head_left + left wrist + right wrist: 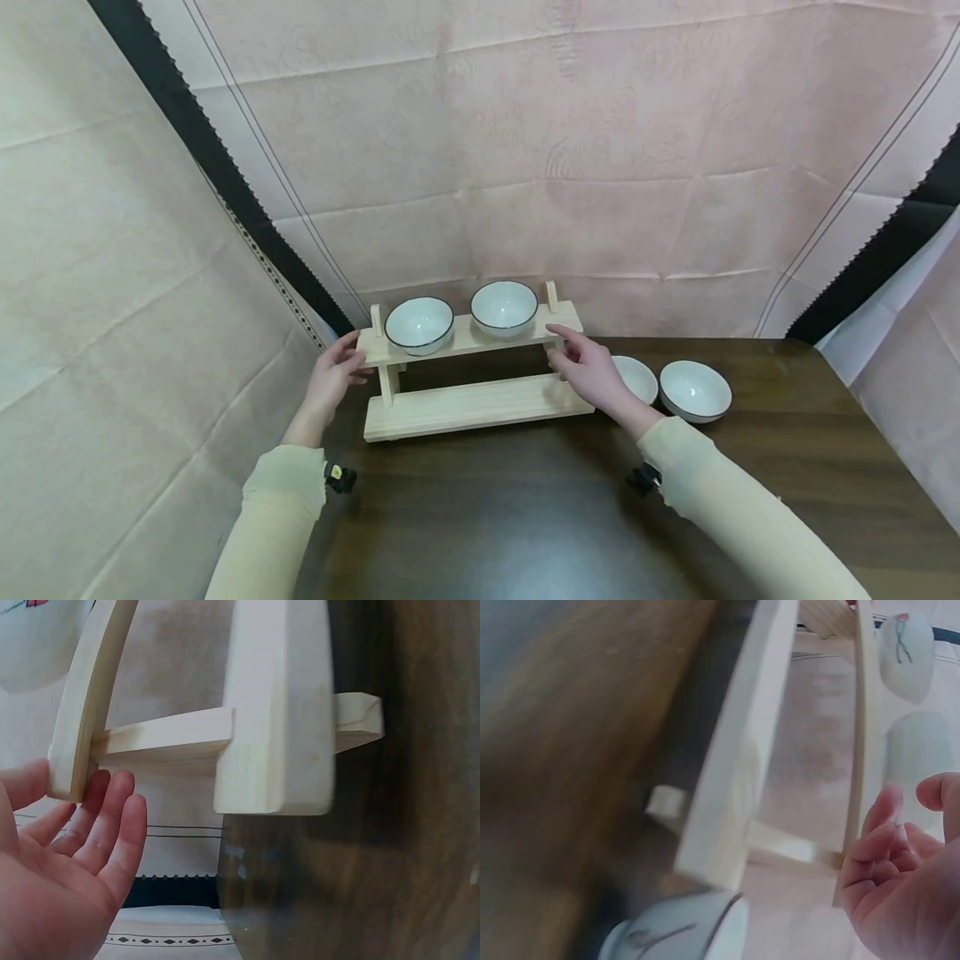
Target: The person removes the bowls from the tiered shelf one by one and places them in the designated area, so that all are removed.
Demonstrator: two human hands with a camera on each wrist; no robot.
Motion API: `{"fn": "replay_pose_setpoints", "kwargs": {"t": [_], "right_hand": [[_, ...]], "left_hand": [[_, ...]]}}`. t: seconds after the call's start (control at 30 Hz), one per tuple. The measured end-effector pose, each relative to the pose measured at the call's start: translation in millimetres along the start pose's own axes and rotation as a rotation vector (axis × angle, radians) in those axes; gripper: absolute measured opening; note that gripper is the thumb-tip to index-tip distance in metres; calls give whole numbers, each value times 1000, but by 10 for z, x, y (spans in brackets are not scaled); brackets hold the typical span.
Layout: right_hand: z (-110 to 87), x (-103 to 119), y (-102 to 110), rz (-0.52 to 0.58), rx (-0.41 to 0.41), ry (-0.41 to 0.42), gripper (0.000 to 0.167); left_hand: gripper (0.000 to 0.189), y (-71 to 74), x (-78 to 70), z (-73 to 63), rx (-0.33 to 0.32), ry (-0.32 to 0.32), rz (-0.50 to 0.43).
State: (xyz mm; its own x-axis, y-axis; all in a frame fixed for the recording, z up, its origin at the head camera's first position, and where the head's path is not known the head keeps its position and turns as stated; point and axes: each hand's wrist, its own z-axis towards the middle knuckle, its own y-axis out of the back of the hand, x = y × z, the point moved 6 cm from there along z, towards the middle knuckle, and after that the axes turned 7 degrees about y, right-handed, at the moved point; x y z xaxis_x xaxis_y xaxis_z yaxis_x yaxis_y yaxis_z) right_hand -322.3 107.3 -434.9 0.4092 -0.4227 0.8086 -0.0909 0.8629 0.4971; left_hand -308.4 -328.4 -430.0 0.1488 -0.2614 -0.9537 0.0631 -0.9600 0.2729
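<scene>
A two-tier wooden rack [480, 407] of pale wood stands on the table. Two white bowls with dark rims, a left one [420, 323] and a right one [504, 307], sit side by side on its upper board. At the left end of that board, my left hand [333, 375] pinches the wood, thumb on top and fingertips underneath, as the left wrist view shows. My right hand [588, 371] is at the board's right end, index finger extended and the others loosely bent, holding nothing. In the right wrist view its fingers [877, 847] overlap the board's end.
Two more white bowls, a nearer one [693, 390] and one partly hidden by the right hand [637, 379], stand on the dark wooden table [480, 517] right of the rack. A pale cloth [600, 167] hangs behind, with another cloth [150, 333] along the left.
</scene>
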Motion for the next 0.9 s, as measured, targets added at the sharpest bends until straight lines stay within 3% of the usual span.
{"fn": "replay_pose_setpoints", "kwargs": {"t": [0.27, 0.47, 0.7, 0.9], "right_hand": [[245, 139, -115, 112, -31, -84, 57], [337, 170, -151, 168, -57, -122, 63], [368, 249, -176, 277, -103, -130, 57], [405, 303, -230, 284, -111, -132, 62]], "left_hand": [[63, 116, 185, 245, 44, 47, 19], [65, 113, 186, 253, 51, 81, 19], [65, 89, 154, 239, 47, 108, 22], [65, 106, 161, 227, 44, 119, 1]]}}
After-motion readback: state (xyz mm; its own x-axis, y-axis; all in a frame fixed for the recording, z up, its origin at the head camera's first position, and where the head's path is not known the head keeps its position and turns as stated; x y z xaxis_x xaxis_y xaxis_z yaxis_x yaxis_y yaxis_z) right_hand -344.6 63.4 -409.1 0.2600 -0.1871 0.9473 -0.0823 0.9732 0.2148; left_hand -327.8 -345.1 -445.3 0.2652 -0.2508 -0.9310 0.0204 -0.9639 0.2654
